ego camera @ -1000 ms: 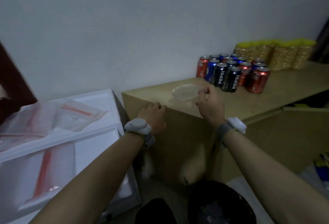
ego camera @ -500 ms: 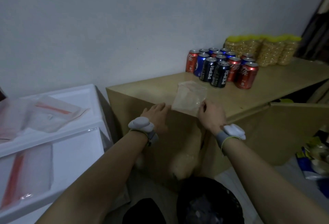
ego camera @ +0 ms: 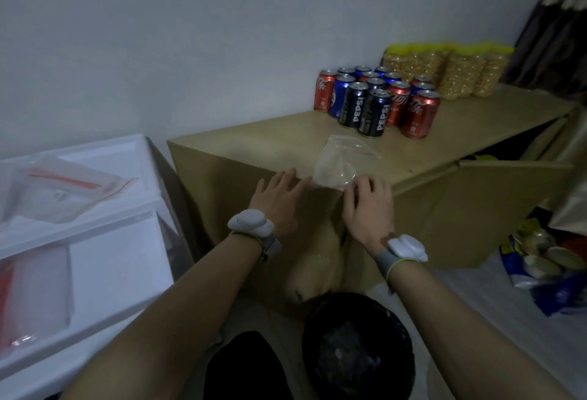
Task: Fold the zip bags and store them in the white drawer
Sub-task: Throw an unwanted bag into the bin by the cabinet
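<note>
Zip bag (ego camera: 341, 161), clear with a red seal strip, sits on the wooden cabinet (ego camera: 270, 139) at the near edge of its top, crumpled and partly raised rather than flat. Seen from my head camera, my right hand (ego camera: 368, 205) pinches the bag's near right corner, fingers curled over the plastic. My left hand (ego camera: 279, 199) is relaxed, its fingers straight against the cabinet's edge; the fingertips reach the bag's near left corner and hold nothing. Both wrists wear grey bands with white pods.

To my left the white drawer (ego camera: 120, 260) stands pulled out, with another red-strip bag (ego camera: 31, 298) lying in it. Loose bags (ego camera: 63, 190) rest on the white unit's top above it. Behind the bag in my hand stands a cluster of soda cans (ego camera: 378, 101), and beyond them yellow-topped snack packs (ego camera: 444, 69). A black bin (ego camera: 359, 348) is below my arms.
</note>
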### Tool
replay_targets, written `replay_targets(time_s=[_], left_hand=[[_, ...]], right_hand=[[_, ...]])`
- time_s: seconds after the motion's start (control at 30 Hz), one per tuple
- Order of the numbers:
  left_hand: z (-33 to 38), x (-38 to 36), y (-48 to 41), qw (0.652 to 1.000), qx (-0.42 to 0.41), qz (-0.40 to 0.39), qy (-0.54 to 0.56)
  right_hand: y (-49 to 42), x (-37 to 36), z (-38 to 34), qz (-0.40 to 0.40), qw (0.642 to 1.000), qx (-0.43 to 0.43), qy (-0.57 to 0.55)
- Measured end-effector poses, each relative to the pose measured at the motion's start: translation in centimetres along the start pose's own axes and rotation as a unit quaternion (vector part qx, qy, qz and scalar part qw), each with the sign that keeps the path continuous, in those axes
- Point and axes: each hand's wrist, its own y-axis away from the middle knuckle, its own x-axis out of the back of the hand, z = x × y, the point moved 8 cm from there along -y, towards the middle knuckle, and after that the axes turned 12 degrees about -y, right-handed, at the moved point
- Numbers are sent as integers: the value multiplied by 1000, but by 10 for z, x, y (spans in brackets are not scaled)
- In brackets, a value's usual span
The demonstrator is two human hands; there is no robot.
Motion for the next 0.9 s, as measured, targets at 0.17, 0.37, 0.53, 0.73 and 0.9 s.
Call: replay_targets(time_s=[0.17,0.37,0.53,0.73,0.9], left_hand=[[61,3,2,997,-64,52,11],[93,-4,5,995,-62,77,30],[88,-21,9,993,-24,95,68],[91,-31,10,991,-27,106,82],[90,-34,8,990,-24,127,65]], right_hand=[[54,18,43,-11,996,-88,30],[118,-6,101,-160,970,-176,42],[177,-35,131,-299,914,-266,71],[240,-65,153,-446,826,-332,88],[246,-72,151,-491,796,-341,95]])
